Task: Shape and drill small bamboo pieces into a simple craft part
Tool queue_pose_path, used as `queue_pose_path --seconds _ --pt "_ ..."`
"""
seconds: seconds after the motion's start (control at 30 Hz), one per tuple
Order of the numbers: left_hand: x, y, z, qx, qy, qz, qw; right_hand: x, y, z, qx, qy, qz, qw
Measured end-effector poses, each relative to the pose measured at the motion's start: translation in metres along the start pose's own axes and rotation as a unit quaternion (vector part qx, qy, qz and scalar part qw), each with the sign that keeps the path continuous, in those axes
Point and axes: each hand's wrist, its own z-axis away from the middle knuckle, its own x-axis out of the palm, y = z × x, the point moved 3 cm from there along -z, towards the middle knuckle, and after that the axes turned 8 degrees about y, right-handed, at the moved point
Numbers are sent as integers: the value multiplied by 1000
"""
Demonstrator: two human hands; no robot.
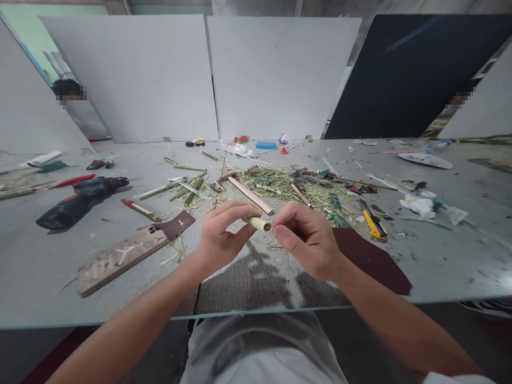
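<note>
My left hand (224, 228) is closed around a short, pale green hollow stem piece (262, 224), which looks like bamboo. Its open end points to the right, towards my right hand (309, 237). The fingers of my right hand are pinched together right beside that end; whatever is between them, if anything, is too small to make out. Just beyond both hands lies a flat wooden stick (250, 194) on the edge of a heap of green shavings (280, 182). A dark red sheet (370, 258) lies under and beside my right forearm.
A cordless drill (82, 198) and a patterned phone case (120, 258) lie at the left, near several cut stems (160, 189). At the right are a yellow utility knife (374, 224) and crumpled white tissue (416, 205). Upright white panels (284, 74) stand behind; people are partly visible through gaps.
</note>
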Motion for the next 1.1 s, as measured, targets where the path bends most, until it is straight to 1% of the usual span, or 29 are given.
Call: queue_pose_path --seconds 0.13,0.27,0.37,0.53,0.67,0.87,1.1 --pt "1 0 1 -3 -5 13 1000 0 0 0 -30 23 2 999" --pt "2 -1 1 -11 -5 23 1000 -1 -5 1 -63 68 0 996" --pt "2 -2 3 -14 -6 28 999 -2 -8 2 -87 95 18 991" --pt "2 -3 3 -20 -10 33 999 0 -8 2 -102 88 57 989" --pt "2 0 2 -21 -8 40 999 1 -9 2 -120 81 48 988" --pt "2 1 2 -22 -8 49 999 1 -8 2 -127 98 65 985" --pt "2 0 3 -19 -7 59 998 1 -13 2 -145 99 74 982"
